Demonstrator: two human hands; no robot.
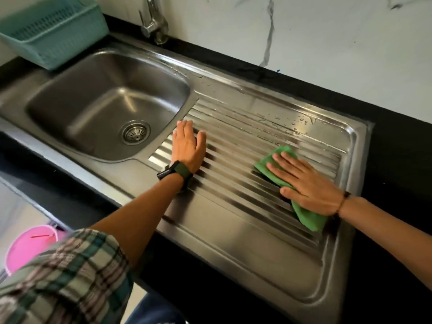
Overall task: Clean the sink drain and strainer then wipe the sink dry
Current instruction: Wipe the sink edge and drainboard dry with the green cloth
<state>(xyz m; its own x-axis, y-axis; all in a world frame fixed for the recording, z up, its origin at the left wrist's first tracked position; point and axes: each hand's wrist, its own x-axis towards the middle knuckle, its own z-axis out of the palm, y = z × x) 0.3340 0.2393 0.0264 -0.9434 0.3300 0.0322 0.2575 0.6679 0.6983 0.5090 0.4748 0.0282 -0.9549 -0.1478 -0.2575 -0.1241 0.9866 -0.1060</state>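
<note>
A stainless steel sink [70, 94] has its bowl on the left, with a round metal strainer [135, 132] seated in the drain. The ribbed draining board [245, 141] lies to the right of the bowl. My right hand [306, 183] lies flat, fingers spread, pressing a green cloth [308, 218] onto the ribs on the right side of the board. My left hand [188, 146] rests flat and empty on the ribs beside the bowl's edge. Water drops [297, 123] sit on the far part of the board.
A chrome tap [155, 22] stands behind the bowl. A teal plastic basket [53, 31] sits on the black counter [397, 141] at the far left. A pink bucket [30, 246] is on the floor at lower left. A marble-look wall runs behind.
</note>
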